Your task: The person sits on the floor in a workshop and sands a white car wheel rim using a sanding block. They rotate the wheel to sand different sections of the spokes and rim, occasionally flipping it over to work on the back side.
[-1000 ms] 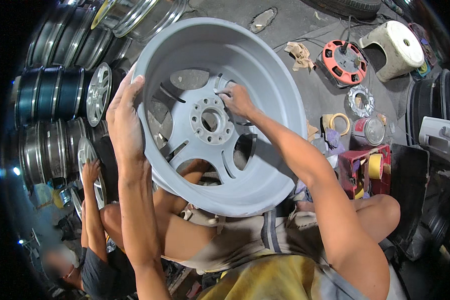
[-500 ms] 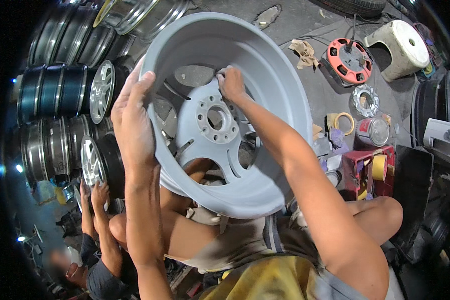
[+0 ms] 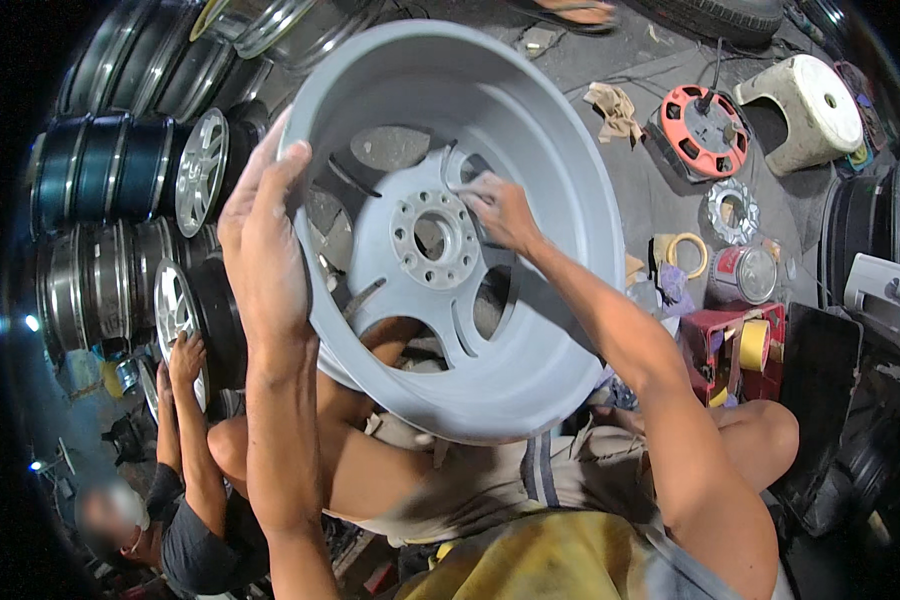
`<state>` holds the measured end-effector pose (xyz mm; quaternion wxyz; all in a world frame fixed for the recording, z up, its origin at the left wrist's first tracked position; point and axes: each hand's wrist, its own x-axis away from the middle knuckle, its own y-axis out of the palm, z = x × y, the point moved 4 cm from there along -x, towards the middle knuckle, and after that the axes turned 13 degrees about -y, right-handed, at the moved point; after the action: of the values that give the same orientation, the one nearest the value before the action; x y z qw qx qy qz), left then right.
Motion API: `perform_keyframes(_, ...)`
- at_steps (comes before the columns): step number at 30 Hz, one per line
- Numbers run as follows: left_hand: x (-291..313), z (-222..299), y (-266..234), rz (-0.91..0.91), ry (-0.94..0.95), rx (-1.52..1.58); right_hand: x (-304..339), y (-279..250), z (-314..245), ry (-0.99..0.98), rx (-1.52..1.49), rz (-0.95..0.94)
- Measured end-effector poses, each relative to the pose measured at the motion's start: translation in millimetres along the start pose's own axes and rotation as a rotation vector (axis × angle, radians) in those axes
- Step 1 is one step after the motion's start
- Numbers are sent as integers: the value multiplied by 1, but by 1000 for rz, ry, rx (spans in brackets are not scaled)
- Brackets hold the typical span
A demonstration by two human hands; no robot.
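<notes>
A large grey wheel rim (image 3: 570,200) stands tilted on my lap, its hollow back toward me. With the thumb over its left lip, my left hand (image 3: 265,235) grips the edge and steadies it. My right hand (image 3: 505,212) reaches inside the barrel, fingers curled against a spoke just right of the bolt-holed hub (image 3: 435,240). Whatever those fingers hold, if anything, is hidden. Through the gaps between the spokes, part of my leg and the floor show.
Stacked wheel rims (image 3: 110,170) line the left side. At lower left a co-worker's hands (image 3: 185,360) touch another wheel. To the right lie an orange cable reel (image 3: 685,105), a white stool (image 3: 805,110), a tin can (image 3: 745,275), tape rolls and a red box (image 3: 705,345).
My right hand has moved down and right, from the upper spoke to beside the hub. My left hand keeps its grip. Something orange, blurred, has appeared at the top edge.
</notes>
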<state>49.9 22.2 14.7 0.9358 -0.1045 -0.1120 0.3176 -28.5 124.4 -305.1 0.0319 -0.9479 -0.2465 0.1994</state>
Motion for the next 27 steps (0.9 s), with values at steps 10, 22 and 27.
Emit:
perform_keyframes(10,0,4,-2,-6,-20,-17,-18,13,36,146,116,-116)
perform_keyframes(22,1,3,8,-25,27,-47,-26,18,42,-9,442,-167)
perform_keyframes(27,-3,0,5,-3,77,-67,70,-4,95,12,671,-638)
